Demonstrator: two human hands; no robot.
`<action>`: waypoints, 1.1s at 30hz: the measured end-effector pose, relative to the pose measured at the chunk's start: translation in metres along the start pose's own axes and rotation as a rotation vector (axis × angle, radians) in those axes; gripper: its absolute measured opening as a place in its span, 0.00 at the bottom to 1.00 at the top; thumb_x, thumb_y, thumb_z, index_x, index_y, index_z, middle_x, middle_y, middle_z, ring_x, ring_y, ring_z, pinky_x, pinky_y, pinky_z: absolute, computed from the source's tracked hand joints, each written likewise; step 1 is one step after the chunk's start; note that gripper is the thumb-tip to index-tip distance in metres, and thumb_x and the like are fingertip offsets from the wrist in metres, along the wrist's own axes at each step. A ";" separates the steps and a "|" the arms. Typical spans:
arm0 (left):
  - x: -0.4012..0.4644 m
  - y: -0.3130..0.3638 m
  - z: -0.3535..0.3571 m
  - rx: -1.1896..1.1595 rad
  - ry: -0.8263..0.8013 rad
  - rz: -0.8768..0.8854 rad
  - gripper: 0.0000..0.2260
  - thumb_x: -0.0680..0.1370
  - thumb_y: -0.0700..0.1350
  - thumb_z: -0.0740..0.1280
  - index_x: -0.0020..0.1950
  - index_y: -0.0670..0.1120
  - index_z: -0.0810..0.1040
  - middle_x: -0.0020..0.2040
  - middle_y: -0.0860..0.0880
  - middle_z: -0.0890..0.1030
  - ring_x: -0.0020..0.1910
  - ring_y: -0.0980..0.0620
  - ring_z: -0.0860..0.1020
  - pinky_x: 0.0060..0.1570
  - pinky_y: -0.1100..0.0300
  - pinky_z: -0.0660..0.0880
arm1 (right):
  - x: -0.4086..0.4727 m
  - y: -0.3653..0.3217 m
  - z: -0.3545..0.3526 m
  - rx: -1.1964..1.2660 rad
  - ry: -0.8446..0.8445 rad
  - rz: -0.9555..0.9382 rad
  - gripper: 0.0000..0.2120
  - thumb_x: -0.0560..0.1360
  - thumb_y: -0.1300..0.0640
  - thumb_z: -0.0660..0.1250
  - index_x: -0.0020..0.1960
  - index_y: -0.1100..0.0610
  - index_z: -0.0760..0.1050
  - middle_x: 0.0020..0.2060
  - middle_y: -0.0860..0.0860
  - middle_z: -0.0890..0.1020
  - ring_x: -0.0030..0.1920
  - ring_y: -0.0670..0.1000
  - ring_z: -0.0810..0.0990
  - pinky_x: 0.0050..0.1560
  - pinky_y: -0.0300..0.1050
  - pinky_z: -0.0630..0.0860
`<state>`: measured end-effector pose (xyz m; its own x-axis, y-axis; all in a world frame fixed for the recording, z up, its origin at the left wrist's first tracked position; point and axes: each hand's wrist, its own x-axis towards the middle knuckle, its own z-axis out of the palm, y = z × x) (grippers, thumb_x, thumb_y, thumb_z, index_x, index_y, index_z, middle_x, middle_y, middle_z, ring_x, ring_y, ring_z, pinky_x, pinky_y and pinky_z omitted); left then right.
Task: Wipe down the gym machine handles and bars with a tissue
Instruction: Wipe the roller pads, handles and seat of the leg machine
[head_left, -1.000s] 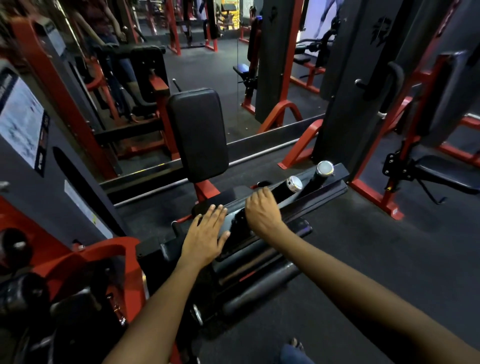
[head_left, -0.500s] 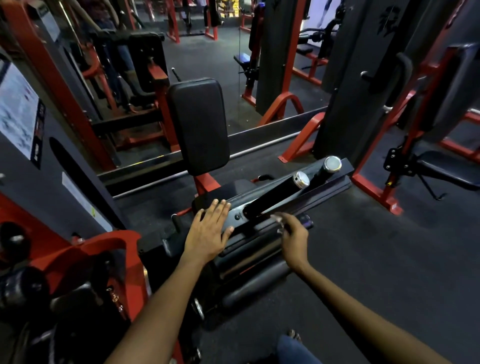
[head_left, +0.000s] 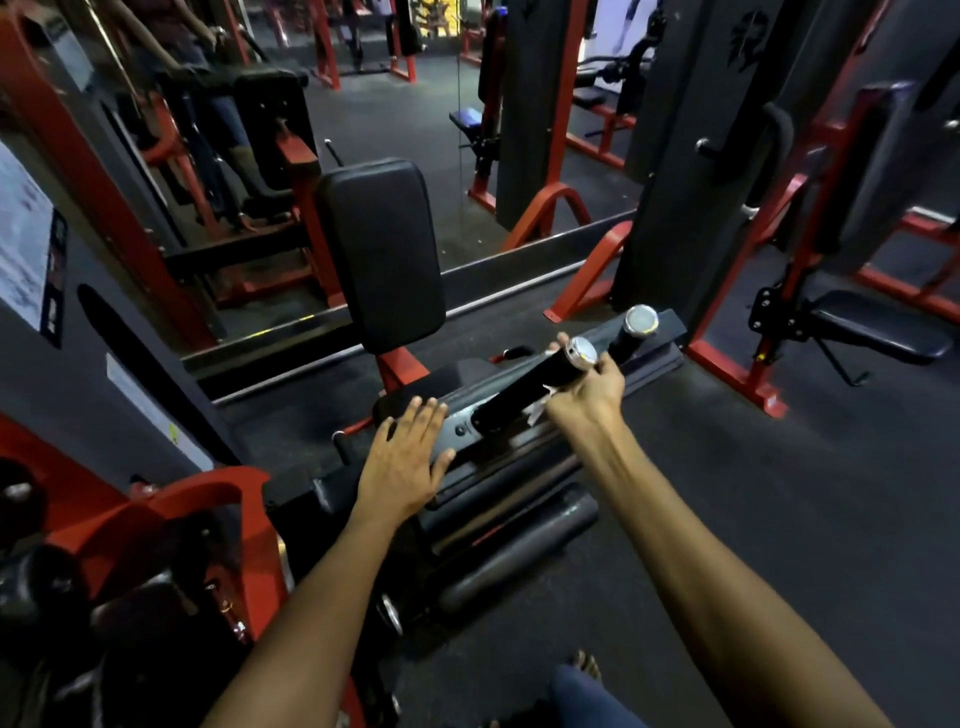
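Observation:
A black handle bar (head_left: 524, 391) with a silver end cap (head_left: 583, 352) juts from the machine's black arm. My right hand (head_left: 587, 392) curls round the bar near its capped end, with a white tissue (head_left: 537, 409) pinched against the bar under the palm. A second black handle (head_left: 626, 340) with a silver cap (head_left: 641, 320) stands just beyond it. My left hand (head_left: 408, 457) lies flat, fingers straight, on the black arm plate (head_left: 462, 421) at the bar's base.
A black back pad (head_left: 382, 254) on a red post stands behind the handles. A red frame (head_left: 197, 499) and weight plates sit at lower left. Another machine's black seat (head_left: 878, 325) and red frame are at right. A mirror wall runs behind. Dark rubber floor (head_left: 779, 493) lies at right.
My right hand left the bar's base, dropped to the lower bar, then rose and took hold of the handle near its silver cap. My left hand stayed flat on the plate.

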<state>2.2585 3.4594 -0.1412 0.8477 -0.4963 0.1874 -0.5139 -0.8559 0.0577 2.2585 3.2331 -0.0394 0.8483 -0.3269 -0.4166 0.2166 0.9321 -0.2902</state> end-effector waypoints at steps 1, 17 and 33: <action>0.000 0.000 0.000 0.000 -0.010 0.000 0.28 0.79 0.58 0.53 0.74 0.43 0.68 0.71 0.45 0.72 0.71 0.46 0.69 0.62 0.45 0.72 | -0.005 -0.002 0.007 0.002 -0.014 -0.010 0.21 0.79 0.53 0.50 0.41 0.65 0.75 0.32 0.57 0.78 0.34 0.52 0.76 0.41 0.42 0.73; -0.006 0.039 -0.005 0.036 -0.109 -0.314 0.28 0.84 0.56 0.49 0.80 0.46 0.44 0.80 0.50 0.42 0.78 0.50 0.40 0.75 0.43 0.43 | -0.038 -0.040 -0.009 -0.544 -0.057 -0.212 0.17 0.74 0.75 0.61 0.61 0.65 0.74 0.41 0.52 0.79 0.36 0.48 0.77 0.36 0.40 0.74; -0.022 0.248 -0.012 -0.169 0.285 -0.243 0.29 0.81 0.54 0.51 0.79 0.43 0.50 0.79 0.47 0.52 0.78 0.52 0.47 0.75 0.53 0.46 | -0.093 -0.211 -0.078 -1.497 -0.286 -0.442 0.12 0.76 0.67 0.59 0.49 0.54 0.78 0.35 0.53 0.80 0.33 0.49 0.78 0.27 0.33 0.73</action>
<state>2.1110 3.2597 -0.1194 0.8890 -0.2018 0.4111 -0.3372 -0.8958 0.2894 2.0961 3.0553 -0.0062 0.9465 -0.3193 0.0461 -0.0446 -0.2710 -0.9616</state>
